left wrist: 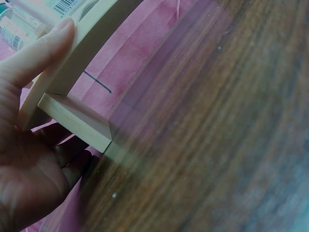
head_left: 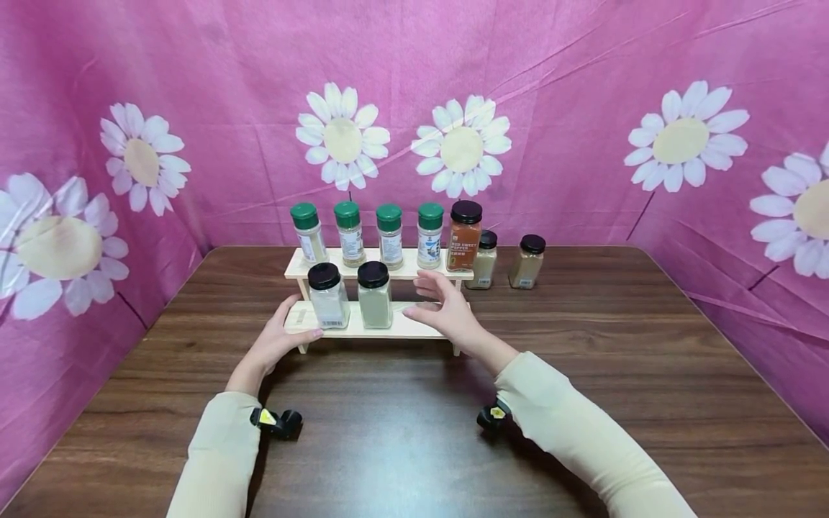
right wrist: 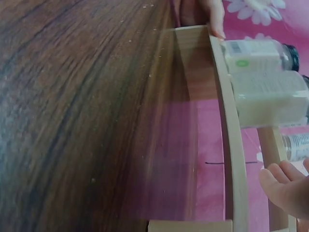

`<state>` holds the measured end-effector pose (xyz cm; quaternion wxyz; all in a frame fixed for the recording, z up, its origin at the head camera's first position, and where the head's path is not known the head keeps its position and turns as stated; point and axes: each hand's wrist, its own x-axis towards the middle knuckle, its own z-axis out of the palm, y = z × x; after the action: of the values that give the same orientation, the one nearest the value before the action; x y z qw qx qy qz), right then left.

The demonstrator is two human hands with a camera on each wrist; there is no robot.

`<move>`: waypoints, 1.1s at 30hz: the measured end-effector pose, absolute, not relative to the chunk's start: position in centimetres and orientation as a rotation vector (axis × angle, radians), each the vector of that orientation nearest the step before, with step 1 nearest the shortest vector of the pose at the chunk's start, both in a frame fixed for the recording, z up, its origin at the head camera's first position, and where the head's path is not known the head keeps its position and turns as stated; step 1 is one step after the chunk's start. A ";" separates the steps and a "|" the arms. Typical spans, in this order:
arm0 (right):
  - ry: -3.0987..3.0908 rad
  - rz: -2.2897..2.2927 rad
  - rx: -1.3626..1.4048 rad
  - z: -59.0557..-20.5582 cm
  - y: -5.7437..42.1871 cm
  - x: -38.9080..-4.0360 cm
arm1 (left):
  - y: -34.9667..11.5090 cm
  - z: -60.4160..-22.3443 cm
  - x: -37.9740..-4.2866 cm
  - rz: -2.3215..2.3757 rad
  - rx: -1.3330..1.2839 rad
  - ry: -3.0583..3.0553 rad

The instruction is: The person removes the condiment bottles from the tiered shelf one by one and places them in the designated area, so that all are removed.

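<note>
A two-tier wooden spice rack [head_left: 414,329] stands on the table, its lower tier nearer to me. My left hand [head_left: 275,342] grips the left end of that tier; the left wrist view has its thumb [left wrist: 58,38] along the board and the other fingers behind and below. On the lower tier stand a black-lidded jar of white contents [head_left: 332,306] and a black-lidded jar of pale green contents [head_left: 374,302]. My right hand [head_left: 450,309], fingers apart and holding nothing, hovers over the tier's right part, to the right of the pale green jar.
Several green-capped shakers [head_left: 390,241] line the upper tier, with a red sweet pepper jar [head_left: 464,241] at its right end. Behind the rack's right end, one black-lidded jar [head_left: 482,267] stands on the table, and another [head_left: 527,266] farther right. A pink flowered cloth [head_left: 557,173] hangs behind.
</note>
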<state>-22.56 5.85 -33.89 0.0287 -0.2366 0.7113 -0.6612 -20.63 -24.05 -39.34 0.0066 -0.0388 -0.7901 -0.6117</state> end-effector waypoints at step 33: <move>2.712 -2.010 -0.575 -35.0 -1.8 -21.9 | -24.1 -39.6 -20.6 -1.902 -0.135 -2.459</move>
<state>-21.86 -1.77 -35.02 -0.1409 -0.1664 0.7842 -0.5810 -20.58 -24.12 -39.63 0.0150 -0.0435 -0.7901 -0.6113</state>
